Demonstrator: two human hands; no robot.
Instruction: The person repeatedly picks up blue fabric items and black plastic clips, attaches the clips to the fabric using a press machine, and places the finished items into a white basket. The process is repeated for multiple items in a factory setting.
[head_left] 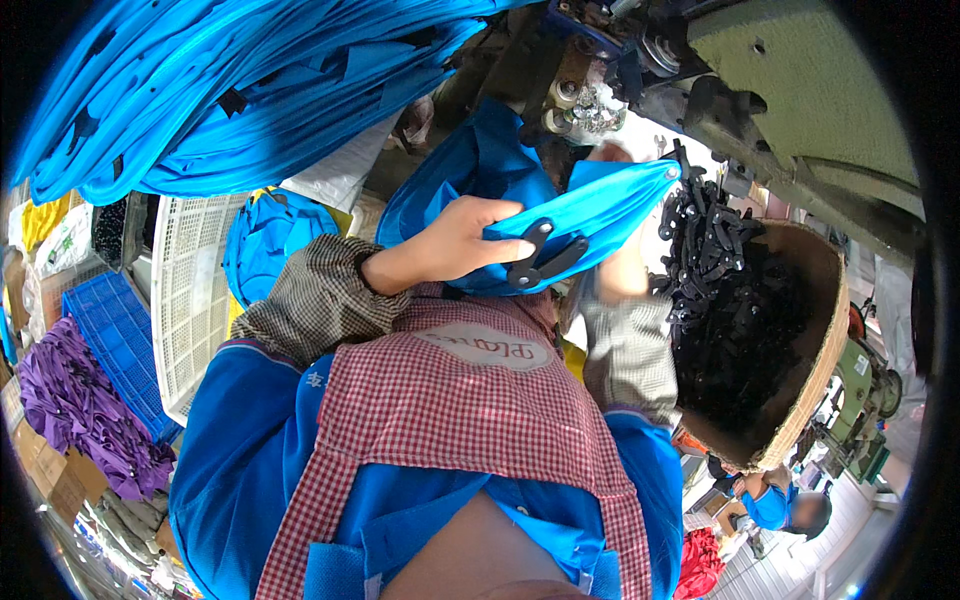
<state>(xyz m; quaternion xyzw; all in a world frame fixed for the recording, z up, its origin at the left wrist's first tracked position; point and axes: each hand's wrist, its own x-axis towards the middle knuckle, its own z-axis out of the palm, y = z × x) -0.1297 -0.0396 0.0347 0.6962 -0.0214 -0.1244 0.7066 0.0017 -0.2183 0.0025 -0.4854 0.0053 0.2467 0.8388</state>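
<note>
My left hand (460, 243) is closed on a piece of bright blue fabric (610, 212), thumb in front by a bent black plastic part (543, 262) with round rivets. The fabric stretches to the right in gathered folds, narrowing to a tip with a round metal fitting. My right hand (625, 268) is behind this fabric; its wrist shows below, while its fingers are mostly hidden. More blue fabric (485, 165) hangs just beyond my left hand. To the right of the tip lies a heap of small black plastic parts (705, 230).
A deep cardboard box (822, 330) holding black parts stands at right, beside green machinery (820, 80). Large blue fabric bundles (260, 90) fill the upper left. White (190, 300) and blue crates (115, 345) and purple fabric (90, 410) are at left. Another person (775, 505) sits lower right.
</note>
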